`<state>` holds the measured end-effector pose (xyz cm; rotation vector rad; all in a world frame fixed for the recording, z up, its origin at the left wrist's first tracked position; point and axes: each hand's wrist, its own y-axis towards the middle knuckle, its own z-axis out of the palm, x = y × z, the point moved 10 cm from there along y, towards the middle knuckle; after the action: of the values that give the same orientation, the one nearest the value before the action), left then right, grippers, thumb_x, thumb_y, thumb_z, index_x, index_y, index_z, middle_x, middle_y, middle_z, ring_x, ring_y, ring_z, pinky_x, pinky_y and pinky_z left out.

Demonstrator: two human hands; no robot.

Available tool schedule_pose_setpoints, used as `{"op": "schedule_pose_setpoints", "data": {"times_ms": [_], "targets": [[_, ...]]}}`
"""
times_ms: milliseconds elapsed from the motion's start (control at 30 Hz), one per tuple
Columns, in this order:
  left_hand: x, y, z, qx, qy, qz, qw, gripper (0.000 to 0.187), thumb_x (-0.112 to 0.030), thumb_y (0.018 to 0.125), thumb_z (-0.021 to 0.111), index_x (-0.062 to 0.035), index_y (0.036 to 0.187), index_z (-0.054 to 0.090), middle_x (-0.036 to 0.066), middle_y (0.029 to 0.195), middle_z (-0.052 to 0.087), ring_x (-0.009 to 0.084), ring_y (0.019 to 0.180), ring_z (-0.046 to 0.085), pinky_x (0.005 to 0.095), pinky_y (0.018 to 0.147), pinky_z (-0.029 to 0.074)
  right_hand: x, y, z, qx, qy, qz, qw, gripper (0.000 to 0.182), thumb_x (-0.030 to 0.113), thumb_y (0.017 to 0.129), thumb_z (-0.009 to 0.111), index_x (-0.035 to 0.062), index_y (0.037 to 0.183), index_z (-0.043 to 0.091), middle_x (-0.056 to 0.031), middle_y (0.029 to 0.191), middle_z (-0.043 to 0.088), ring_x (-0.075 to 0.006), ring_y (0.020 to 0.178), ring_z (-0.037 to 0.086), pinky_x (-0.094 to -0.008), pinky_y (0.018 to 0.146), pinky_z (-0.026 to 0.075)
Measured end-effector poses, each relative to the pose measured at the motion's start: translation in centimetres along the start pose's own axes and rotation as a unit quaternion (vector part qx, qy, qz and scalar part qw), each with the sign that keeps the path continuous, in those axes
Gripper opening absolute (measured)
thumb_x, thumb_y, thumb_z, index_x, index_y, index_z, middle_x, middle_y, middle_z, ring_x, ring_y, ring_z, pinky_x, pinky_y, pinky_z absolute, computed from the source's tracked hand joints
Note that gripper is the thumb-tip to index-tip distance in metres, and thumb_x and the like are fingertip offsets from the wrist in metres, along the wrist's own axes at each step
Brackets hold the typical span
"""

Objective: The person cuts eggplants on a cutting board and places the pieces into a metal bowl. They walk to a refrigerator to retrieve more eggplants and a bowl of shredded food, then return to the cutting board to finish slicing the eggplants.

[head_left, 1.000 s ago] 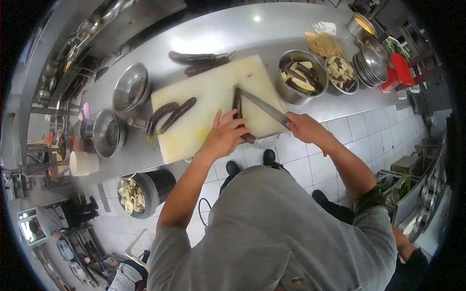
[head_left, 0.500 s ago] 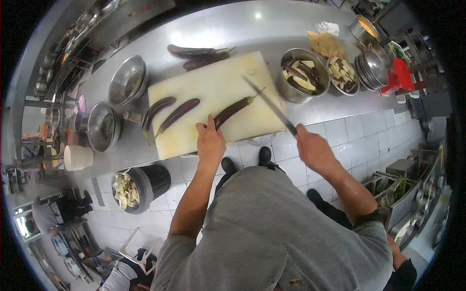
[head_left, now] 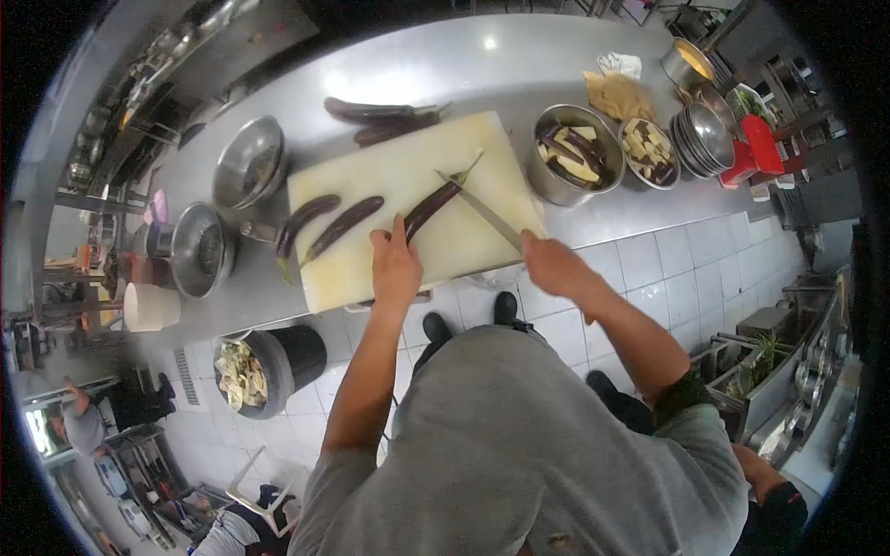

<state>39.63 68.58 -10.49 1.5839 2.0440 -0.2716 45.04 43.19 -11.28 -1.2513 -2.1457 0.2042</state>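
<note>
My left hand [head_left: 396, 266] grips the lower end of a dark purple eggplant [head_left: 430, 208] that lies slanted on the white cutting board [head_left: 389, 167]. In my right hand [head_left: 556, 265] is a knife [head_left: 493, 219], its blade pointing up and left across the eggplant's stem end. Two more eggplants, one at the board's left edge [head_left: 304, 221] and one beside it [head_left: 344, 226], lie left of my left hand. Behind the board, other whole eggplants [head_left: 378, 112] rest on the steel table.
A pot of cut eggplant [head_left: 571, 192] and a bowl of pieces [head_left: 650, 153] stand right of the board. Metal bowls [head_left: 248, 161] are at the left. Below the table edge is a bin [head_left: 278, 369] with scraps. A person [head_left: 85, 422] is far left.
My right hand has moved left and slightly down, bringing the knife blade onto the eggplant's stem end. My left hand still holds the eggplant, and the view has shifted slightly.
</note>
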Motion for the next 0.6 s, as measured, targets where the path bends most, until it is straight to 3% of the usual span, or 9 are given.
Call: {"op": "schedule_pose_setpoints", "data": {"times_ms": [100,200,300,367,600], "targets": [[2.7,2.1,0.9,0.047,-0.036,0.052,0.997,0.052,-0.014,0.092,0.065,0.0021,0.14,0.054,0.025,0.116,0.056,0.0432,0.1,0.062,0.0475,0.092,0.052,0.1,0.1,-3.1,-0.039,-0.014,-0.007,0.999,0.027,0.005,0.093,0.048,-0.0039,0.119,0.048,-0.0324,0.093,0.068,-0.0482,0.09,0.068,-0.0568,0.081,0.053],[3.2,2.0,-0.6,0.097,-0.069,0.018,0.993,0.047,-0.021,0.091,0.068,-0.001,0.133,0.062,0.025,0.112,0.06,0.0437,0.101,0.062,0.0485,0.095,0.05,1.7,-1.7,-4.3,-0.056,-0.031,-0.006,0.998,0.024,0.007,0.095,0.048,-0.003,0.116,0.049,-0.031,0.092,0.068,-0.0478,0.09,0.068,-0.0572,0.081,0.053],[3.3,1.3,-0.5,0.062,-0.048,-0.041,0.996,0.042,-0.026,0.09,0.07,-0.0032,0.125,0.068,0.024,0.107,0.062,0.0418,0.102,0.063,0.0477,0.093,0.052,2.0,-2.1,-3.1,-0.037,-0.041,0.007,0.998,0.023,0.007,0.095,0.047,-0.0029,0.116,0.048,-0.0309,0.09,0.068,-0.0478,0.088,0.068,-0.0572,0.079,0.053],[3.1,0.9,-0.2,0.038,-0.05,-0.039,0.997,0.04,-0.027,0.088,0.07,-0.0018,0.119,0.07,0.025,0.105,0.063,0.0421,0.1,0.064,0.0485,0.091,0.052,2.3,-2.4,-2.6,-0.052,-0.035,0.01,0.998,0.023,0.007,0.096,0.046,-0.003,0.116,0.048,-0.0304,0.089,0.068,-0.048,0.085,0.067,-0.0568,0.077,0.052],[2.1,0.1,-0.4,0.009,-0.036,-0.063,0.997,0.034,-0.026,0.087,0.071,-0.0008,0.109,0.075,0.028,0.093,0.067,0.044,0.09,0.067,0.0508,0.085,0.054,3.0,-6.2,-0.1,0.042,0.063,0.095,0.993,0.037,0.009,0.096,0.04,-0.01,0.127,0.043,-0.035,0.095,0.066,-0.0501,0.092,0.065,-0.0595,0.084,0.048]]}}
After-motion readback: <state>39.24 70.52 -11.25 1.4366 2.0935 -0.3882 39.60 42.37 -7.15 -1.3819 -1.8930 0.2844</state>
